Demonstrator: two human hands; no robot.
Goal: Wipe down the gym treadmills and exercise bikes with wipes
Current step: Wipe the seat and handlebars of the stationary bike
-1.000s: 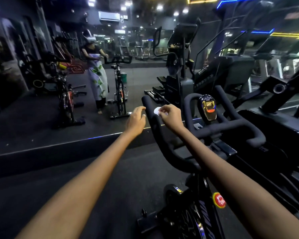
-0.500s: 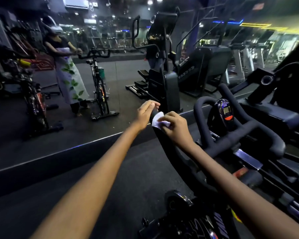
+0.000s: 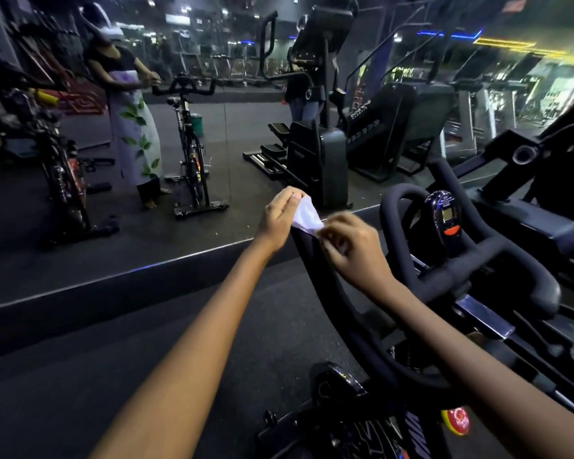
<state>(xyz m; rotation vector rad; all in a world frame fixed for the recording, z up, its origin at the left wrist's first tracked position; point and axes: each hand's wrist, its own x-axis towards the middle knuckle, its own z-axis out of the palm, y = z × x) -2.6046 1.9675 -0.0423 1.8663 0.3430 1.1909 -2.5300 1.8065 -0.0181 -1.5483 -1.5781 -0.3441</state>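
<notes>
A black exercise bike stands before me, its padded handlebar (image 3: 345, 313) curving up from the lower right. A white wipe (image 3: 306, 215) lies over the tip of the left handlebar horn. My left hand (image 3: 279, 217) pinches the wipe's upper left edge at the horn's end. My right hand (image 3: 352, 250) pinches its lower right edge, fingers curled against the bar. The bike's small console (image 3: 446, 220) with a red button sits between the inner bars.
A wall mirror (image 3: 179, 144) runs behind a low black ledge (image 3: 113, 293), reflecting a person at a bike. An elliptical (image 3: 315, 127) and a stair machine (image 3: 401, 127) stand behind. Dark rubber floor (image 3: 113, 376) spreads to the left.
The wipe has spread out wider between my two hands on the horn's tip. My right hand has slid a little down the bar, and my view has tilted lower.
</notes>
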